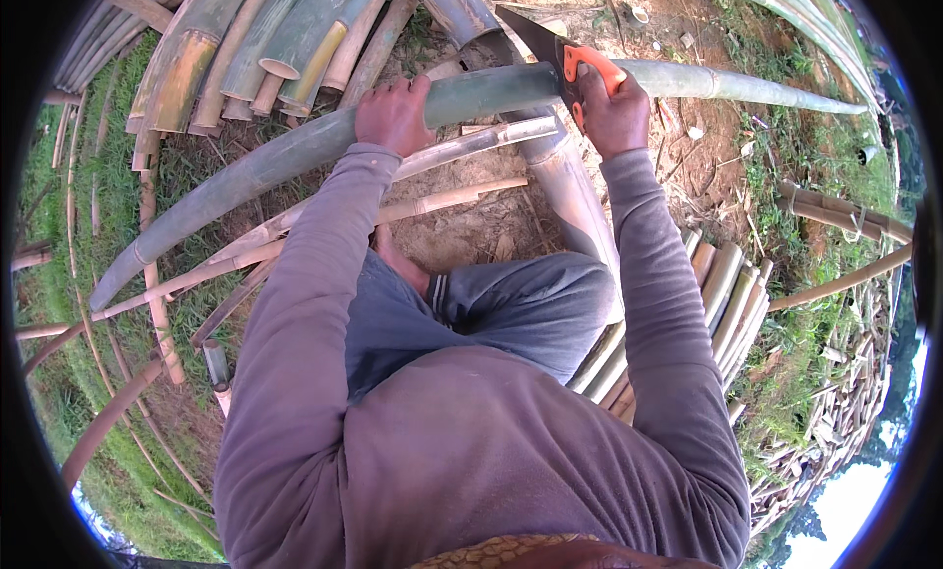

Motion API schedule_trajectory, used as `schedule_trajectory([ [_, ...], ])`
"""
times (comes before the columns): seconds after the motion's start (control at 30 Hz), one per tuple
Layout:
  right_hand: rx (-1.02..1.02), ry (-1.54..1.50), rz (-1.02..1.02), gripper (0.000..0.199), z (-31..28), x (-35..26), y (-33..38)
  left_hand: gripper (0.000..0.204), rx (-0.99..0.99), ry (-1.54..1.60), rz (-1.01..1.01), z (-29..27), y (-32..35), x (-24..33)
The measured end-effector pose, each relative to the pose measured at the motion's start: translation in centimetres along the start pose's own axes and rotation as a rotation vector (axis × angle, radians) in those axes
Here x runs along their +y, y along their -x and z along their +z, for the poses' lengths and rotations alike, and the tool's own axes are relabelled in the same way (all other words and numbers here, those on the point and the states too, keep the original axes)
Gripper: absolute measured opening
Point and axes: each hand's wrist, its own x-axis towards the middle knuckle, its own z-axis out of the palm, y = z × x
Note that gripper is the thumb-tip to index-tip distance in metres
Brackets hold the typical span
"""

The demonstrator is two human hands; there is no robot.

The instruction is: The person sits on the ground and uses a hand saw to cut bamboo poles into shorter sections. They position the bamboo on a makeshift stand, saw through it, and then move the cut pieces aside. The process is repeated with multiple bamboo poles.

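Observation:
A long green bamboo pole (255, 162) runs across in front of me, from the lower left up toward the right. My left hand (395, 115) is closed over it from above. My right hand (617, 108) grips the orange handle of a handsaw (530, 37), whose dark blade points up and to the left. The saw is at the pole, right of my left hand. Beyond it, a paler length of bamboo (727, 82) stretches right; whether it joins the green pole is hidden by the saw and hand. A thick bamboo log (570, 181) lies crosswise beneath.
Cut bamboo sections (211, 49) are piled at the far left. Shorter pieces (732, 289) lie in a stack by my right forearm. Split bamboo strips (452, 201) lie below the pole. My bare foot (400, 260) is near them. Bamboo scraps (835, 412) cover ground at right.

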Motion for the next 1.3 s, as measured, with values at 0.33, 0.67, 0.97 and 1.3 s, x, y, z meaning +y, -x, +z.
schedule_trajectory([
  [0.33,0.044,-0.243,0.057,0.029,-13.8,-1.3,19.3,0.064,0.040,-0.016,-0.020,0.6,1.1,-0.3],
  [0.67,-0.047,-0.101,0.028,0.044,-2.5,0.1,3.9,0.063,-0.007,-0.028,-0.015,-0.6,-0.7,-0.3],
  [0.97,0.031,-0.380,0.132,0.032,-10.1,-0.5,16.4,0.060,0.062,-0.038,0.002,0.8,0.5,-0.3],
  [1.3,-0.006,-0.256,0.114,0.038,-5.5,0.3,10.6,0.067,-0.022,-0.007,-0.013,-0.6,-0.5,-0.6],
])
